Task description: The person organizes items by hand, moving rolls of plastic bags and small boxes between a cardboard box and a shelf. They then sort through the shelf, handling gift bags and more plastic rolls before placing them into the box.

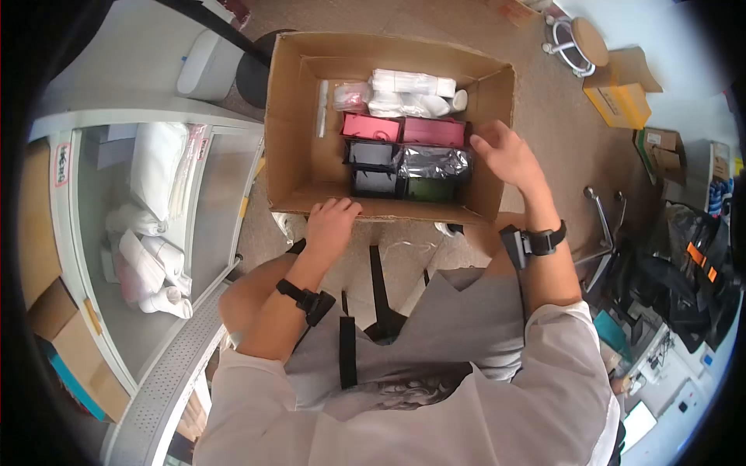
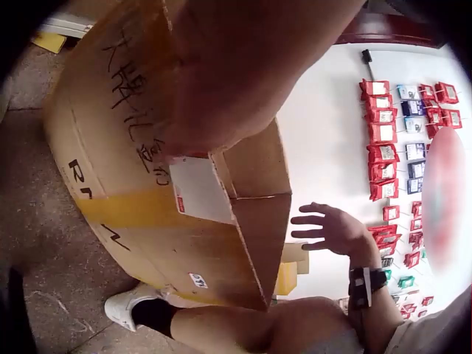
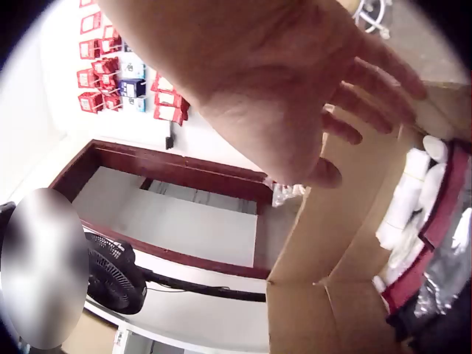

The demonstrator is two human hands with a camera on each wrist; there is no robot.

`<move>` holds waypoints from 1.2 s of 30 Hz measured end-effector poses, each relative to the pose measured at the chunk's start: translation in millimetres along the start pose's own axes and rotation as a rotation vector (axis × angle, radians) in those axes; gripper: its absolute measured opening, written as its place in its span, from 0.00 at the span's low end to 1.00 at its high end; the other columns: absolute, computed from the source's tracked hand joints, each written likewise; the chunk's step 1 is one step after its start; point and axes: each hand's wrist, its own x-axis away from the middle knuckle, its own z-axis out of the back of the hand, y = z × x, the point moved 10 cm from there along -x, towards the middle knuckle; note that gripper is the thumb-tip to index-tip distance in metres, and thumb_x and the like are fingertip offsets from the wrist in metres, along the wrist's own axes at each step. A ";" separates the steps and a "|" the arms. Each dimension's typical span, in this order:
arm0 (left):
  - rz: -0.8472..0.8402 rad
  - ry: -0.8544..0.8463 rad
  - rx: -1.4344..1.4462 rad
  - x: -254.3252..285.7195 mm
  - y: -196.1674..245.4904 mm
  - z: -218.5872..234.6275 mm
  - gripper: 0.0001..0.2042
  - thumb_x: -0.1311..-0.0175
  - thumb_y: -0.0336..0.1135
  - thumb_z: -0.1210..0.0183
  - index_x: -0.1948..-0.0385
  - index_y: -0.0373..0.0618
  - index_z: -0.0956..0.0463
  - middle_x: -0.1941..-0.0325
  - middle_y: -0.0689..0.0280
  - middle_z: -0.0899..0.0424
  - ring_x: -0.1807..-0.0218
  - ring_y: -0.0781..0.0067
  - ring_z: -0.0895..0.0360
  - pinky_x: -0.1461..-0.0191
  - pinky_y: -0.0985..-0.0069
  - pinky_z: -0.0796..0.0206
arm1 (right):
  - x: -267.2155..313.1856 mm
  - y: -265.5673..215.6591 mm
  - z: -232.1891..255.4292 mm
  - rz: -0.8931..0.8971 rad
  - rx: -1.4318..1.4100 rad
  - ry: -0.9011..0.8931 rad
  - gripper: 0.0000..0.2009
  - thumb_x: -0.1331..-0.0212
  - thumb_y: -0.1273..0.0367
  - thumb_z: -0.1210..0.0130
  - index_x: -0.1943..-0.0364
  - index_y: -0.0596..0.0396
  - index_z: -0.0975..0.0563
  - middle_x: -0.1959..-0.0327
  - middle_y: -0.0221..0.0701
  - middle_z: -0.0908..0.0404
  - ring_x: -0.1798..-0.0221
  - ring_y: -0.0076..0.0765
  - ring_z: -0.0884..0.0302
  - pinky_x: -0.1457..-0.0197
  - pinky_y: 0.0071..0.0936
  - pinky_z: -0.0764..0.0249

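A large open cardboard box (image 1: 289,132) stands before the person's knees. My left hand (image 1: 330,229) grips its near rim, fingers over the edge. Above the box's right side is my right hand (image 1: 505,155), its fingers loosely spread in the right wrist view and holding nothing. Inside lie pink gift bags (image 1: 371,126), dark bags with grey faces (image 1: 374,154), a clear-wrapped dark packet (image 1: 435,163) and a green-faced bag (image 1: 430,189). White wrapped bundles (image 1: 412,82) lie along the far wall, beside a small pink packet (image 1: 351,97).
At left stands a shelf cabinet (image 1: 116,311) holding white bags and rolls (image 1: 155,256). A round stool (image 1: 588,43) and a yellow carton (image 1: 618,101) are on the floor at far right. Black bags (image 1: 668,264) pile up on the right.
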 end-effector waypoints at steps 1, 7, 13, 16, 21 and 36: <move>0.018 0.008 -0.030 -1.7 -0.6 1.4 0.10 0.44 0.30 0.43 0.59 0.51 0.23 0.59 0.68 0.20 0.50 0.63 0.23 0.45 0.61 0.34 | 3.6 -4.5 -0.1 -0.010 -0.002 0.002 0.23 0.42 0.55 0.42 0.50 0.59 0.23 0.55 0.50 0.17 0.48 0.53 0.19 0.44 0.38 0.25; -0.134 -0.030 -0.132 -1.7 16.6 1.8 0.08 0.44 0.28 0.45 0.62 0.48 0.24 0.61 0.64 0.20 0.57 0.61 0.21 0.55 0.64 0.27 | 13.7 -28.8 -16.0 0.070 -0.167 0.019 0.21 0.43 0.56 0.41 0.53 0.58 0.22 0.61 0.46 0.15 0.53 0.51 0.17 0.47 0.38 0.24; -0.231 -0.080 -0.152 17.2 49.7 -16.5 0.09 0.42 0.28 0.47 0.60 0.48 0.23 0.62 0.61 0.19 0.58 0.56 0.18 0.57 0.61 0.24 | 30.3 1.9 -1.5 0.051 -0.071 0.089 0.22 0.43 0.54 0.42 0.52 0.56 0.21 0.57 0.48 0.16 0.47 0.52 0.19 0.43 0.40 0.26; -0.238 -0.210 -0.218 25.0 64.8 -38.0 0.09 0.40 0.29 0.48 0.59 0.48 0.23 0.62 0.59 0.17 0.57 0.54 0.17 0.57 0.59 0.24 | 60.2 -6.4 31.8 0.094 -0.069 0.109 0.24 0.43 0.52 0.42 0.51 0.58 0.21 0.57 0.47 0.16 0.48 0.51 0.19 0.43 0.38 0.26; -0.161 -0.361 -0.251 47.3 83.9 -61.4 0.11 0.41 0.28 0.46 0.58 0.47 0.23 0.59 0.58 0.16 0.55 0.52 0.17 0.54 0.58 0.24 | 122.4 -57.1 108.3 0.229 -0.178 0.178 0.24 0.43 0.52 0.42 0.52 0.57 0.21 0.57 0.48 0.16 0.49 0.50 0.18 0.44 0.38 0.25; 0.146 0.508 0.401 -15.5 -66.6 186.5 0.15 0.35 0.38 0.44 0.51 0.40 0.26 0.58 0.57 0.15 0.56 0.58 0.17 0.52 0.67 0.27 | 69.8 -287.0 -51.5 0.521 0.813 -0.493 0.14 0.43 0.63 0.48 0.64 0.60 0.17 0.65 0.43 0.15 0.67 0.40 0.16 0.68 0.36 0.19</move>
